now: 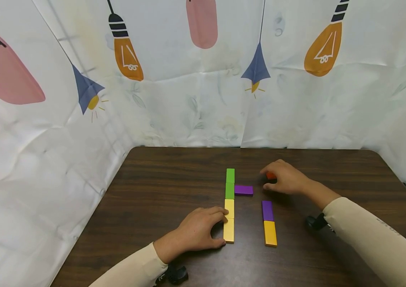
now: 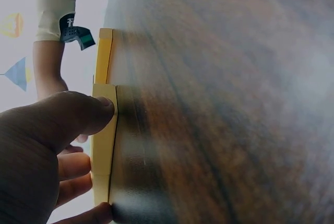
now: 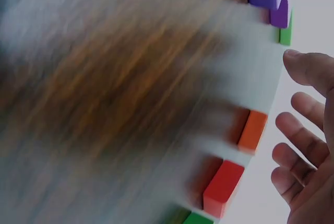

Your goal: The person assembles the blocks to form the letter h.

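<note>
My left hand (image 1: 199,229) rests its fingertips and thumb along the left side of two pale yellow blocks (image 1: 229,232) laid end to end. In the left wrist view, its thumb (image 2: 99,112) lies against the near end of a pale yellow block (image 2: 104,145). Two green blocks (image 1: 230,190) continue that row away from me, and a purple block (image 1: 244,190) juts right from it. My right hand (image 1: 287,177) hovers with loosely bent fingers over an orange block (image 1: 271,175), partly hidden by it. The right wrist view shows the orange block (image 3: 252,131) apart from the fingertips.
Right of the row, a second purple block (image 1: 267,210) lies end to end with an amber block (image 1: 270,233). A red block (image 3: 223,188) and a green block (image 3: 198,218) show in the right wrist view. A printed curtain (image 1: 203,107) hangs behind the dark wooden table (image 1: 167,171).
</note>
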Motion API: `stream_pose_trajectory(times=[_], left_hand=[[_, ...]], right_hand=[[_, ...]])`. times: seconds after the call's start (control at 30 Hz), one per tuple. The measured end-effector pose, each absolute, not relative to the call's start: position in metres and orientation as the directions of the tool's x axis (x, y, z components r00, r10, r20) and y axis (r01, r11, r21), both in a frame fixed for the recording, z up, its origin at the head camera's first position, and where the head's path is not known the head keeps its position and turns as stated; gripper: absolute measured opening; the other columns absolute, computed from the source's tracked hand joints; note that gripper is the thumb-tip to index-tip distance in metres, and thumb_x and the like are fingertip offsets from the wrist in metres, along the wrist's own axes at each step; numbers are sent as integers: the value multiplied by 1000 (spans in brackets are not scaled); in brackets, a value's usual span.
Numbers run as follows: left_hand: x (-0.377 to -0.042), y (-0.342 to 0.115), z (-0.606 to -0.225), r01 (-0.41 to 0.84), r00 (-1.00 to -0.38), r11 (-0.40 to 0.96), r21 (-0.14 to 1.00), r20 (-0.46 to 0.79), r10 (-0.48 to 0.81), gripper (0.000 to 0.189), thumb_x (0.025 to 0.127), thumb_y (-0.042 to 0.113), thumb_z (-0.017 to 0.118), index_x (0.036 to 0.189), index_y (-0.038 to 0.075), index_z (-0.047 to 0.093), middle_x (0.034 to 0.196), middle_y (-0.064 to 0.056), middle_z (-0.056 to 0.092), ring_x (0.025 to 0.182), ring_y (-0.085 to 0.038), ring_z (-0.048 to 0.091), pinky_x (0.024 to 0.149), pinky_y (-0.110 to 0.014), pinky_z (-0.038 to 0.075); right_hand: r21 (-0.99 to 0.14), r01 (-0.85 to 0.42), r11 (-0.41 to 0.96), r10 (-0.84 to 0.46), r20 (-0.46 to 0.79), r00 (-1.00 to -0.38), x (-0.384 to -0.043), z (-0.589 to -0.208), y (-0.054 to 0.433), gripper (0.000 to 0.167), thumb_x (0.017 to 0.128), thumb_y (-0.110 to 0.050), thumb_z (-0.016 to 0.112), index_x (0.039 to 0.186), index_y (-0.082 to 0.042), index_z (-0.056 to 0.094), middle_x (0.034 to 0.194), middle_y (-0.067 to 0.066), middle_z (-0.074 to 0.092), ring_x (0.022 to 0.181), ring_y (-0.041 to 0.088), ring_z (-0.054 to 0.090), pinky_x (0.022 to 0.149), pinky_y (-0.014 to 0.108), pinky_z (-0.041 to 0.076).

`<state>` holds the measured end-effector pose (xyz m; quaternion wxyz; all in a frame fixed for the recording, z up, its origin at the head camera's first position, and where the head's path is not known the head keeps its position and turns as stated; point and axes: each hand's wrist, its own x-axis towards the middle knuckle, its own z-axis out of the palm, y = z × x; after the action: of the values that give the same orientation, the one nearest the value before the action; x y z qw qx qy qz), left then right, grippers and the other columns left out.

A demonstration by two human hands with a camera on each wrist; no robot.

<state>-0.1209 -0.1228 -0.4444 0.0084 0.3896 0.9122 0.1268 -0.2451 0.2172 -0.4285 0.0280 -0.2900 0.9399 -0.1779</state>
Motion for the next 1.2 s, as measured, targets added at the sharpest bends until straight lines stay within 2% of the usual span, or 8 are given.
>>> stream_pose_trajectory(times=[0.4,1.2], left_hand=[[-122,-124,-445,710,-697,667,228,86,712,45,83,46,81,119,21,68,138,9,59,122,-9,59,98,-40,50],[-120,-123,-443,701,-702,669,247,69,709,44,84,45,80,119,21,68,138,9,59,122,-9,59,99,-39,49]], right_hand=[[-349,-517,781,-532,60,-844,-253,-428,233,45,88,-24,82,127,-5,69,125,12,68,125,41,50,103,59,42],[-303,-451,840,-477,-17,-878,-258,-429,232,38,93,-13,73,130,-6,68,125,14,68,126,42,51,101,60,44]])
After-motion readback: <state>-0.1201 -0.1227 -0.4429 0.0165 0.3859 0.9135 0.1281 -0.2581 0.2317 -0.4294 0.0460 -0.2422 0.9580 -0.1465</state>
